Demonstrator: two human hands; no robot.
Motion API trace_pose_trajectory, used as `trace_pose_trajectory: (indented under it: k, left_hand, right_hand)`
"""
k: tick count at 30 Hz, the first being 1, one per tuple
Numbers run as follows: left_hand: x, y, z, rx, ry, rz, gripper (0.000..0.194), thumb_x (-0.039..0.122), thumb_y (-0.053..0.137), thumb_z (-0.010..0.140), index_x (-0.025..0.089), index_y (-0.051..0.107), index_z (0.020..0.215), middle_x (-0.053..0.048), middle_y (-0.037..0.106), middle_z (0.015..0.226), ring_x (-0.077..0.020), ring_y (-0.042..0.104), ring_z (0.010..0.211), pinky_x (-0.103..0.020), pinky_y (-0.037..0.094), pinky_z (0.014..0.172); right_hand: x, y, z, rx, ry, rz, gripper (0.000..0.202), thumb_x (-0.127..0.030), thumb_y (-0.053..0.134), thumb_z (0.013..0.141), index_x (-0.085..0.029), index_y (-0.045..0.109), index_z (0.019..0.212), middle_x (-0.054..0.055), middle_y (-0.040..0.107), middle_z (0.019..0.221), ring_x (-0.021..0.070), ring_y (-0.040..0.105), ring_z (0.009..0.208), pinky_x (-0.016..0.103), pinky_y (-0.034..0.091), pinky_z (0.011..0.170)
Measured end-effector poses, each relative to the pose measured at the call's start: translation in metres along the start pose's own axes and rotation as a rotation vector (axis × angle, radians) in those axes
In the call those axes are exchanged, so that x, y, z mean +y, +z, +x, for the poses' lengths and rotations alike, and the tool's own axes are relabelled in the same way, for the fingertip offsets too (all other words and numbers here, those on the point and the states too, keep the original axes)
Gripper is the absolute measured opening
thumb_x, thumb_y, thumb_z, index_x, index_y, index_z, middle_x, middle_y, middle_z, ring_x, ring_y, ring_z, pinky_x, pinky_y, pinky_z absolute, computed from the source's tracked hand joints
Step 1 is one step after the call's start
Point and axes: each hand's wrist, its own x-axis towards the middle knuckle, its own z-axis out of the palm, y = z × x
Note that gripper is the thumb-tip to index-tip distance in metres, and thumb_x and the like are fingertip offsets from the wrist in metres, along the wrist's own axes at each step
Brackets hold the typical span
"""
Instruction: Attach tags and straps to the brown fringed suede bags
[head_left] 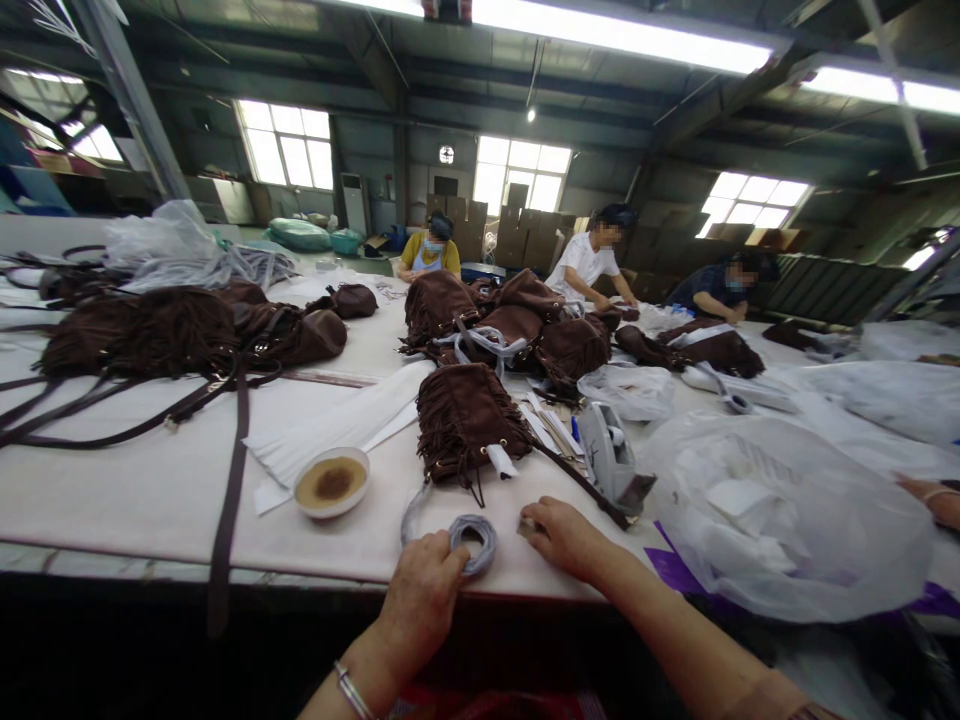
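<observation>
My left hand (426, 590) is closed on the edge of a grey coiled strip (487, 545) at the table's front. A loose length of this strip runs up towards a dark brown fringed bag (471, 415), which lies just beyond my hands with a bit of white wrapping (502, 460) at its lower edge. To the right of the coil, my right hand (568, 540) is closed in a pinch near the tabletop. A small brownish piece shows at its fingertips, too small to name. The bag's dark strap (577, 482) stretches right, behind my right hand.
A white bowl (304, 498) of brownish paste stands left, beside white paper sheets (330, 420). Right are a grey tape dispenser (606, 450) and a bulging clear plastic bag (787, 520). More fringed bags (165, 325) lie behind. Several people work across the table; another hand (934, 500) shows far right.
</observation>
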Motion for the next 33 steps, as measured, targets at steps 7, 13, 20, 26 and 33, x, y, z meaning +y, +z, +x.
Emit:
trace_pose_trajectory:
  k: [7,13,20,26,33]
  left_hand:
    - [-0.001,0.001,0.0,0.005,0.0,0.004,0.026,0.007,0.046,0.088,0.023,0.065,0.097,-0.005,0.058,0.089,-0.0202,0.052,0.079,-0.033,0.039,0.073]
    - [-0.001,0.001,0.0,-0.028,-0.01,-0.005,0.026,0.007,0.046,0.088,0.023,0.064,0.097,-0.006,0.058,0.091,-0.0216,0.052,0.081,-0.034,0.04,0.073]
    - [-0.001,0.0,0.001,-0.023,-0.004,-0.003,0.025,0.009,0.045,0.09,0.022,0.064,0.098,-0.006,0.058,0.091,-0.0215,0.05,0.079,-0.035,0.039,0.073]
    - [-0.001,0.001,0.0,-0.039,-0.012,-0.006,0.027,0.008,0.044,0.09,0.023,0.065,0.099,-0.006,0.058,0.092,-0.0224,0.051,0.081,-0.036,0.04,0.074]
    - [-0.001,0.001,0.0,-0.031,-0.015,-0.006,0.026,0.009,0.045,0.09,0.023,0.065,0.098,-0.006,0.058,0.092,-0.022,0.051,0.08,-0.035,0.04,0.073]
  right_hand:
    - [0.005,-0.001,0.007,-0.084,-0.044,0.073,0.03,-0.013,0.057,0.082,-0.022,0.07,0.108,0.008,0.063,0.108,0.0197,0.061,0.098,0.026,0.041,0.085]
    - [0.005,-0.005,0.012,-0.095,-0.048,0.107,0.026,-0.014,0.061,0.079,-0.02,0.07,0.102,0.008,0.064,0.105,0.0204,0.061,0.096,0.026,0.042,0.085]
    - [0.005,-0.007,0.007,-0.071,-0.061,0.133,0.019,-0.014,0.061,0.08,-0.018,0.07,0.096,0.007,0.063,0.103,0.0188,0.061,0.093,0.025,0.043,0.085]
    - [0.008,-0.003,0.004,-0.05,-0.075,0.161,0.02,-0.014,0.06,0.082,-0.02,0.07,0.098,0.006,0.061,0.105,0.0182,0.06,0.094,0.025,0.043,0.086]
    - [0.012,0.003,0.002,0.026,-0.112,0.189,0.012,-0.013,0.061,0.082,-0.018,0.07,0.088,0.006,0.062,0.097,0.0171,0.059,0.088,0.025,0.044,0.082]
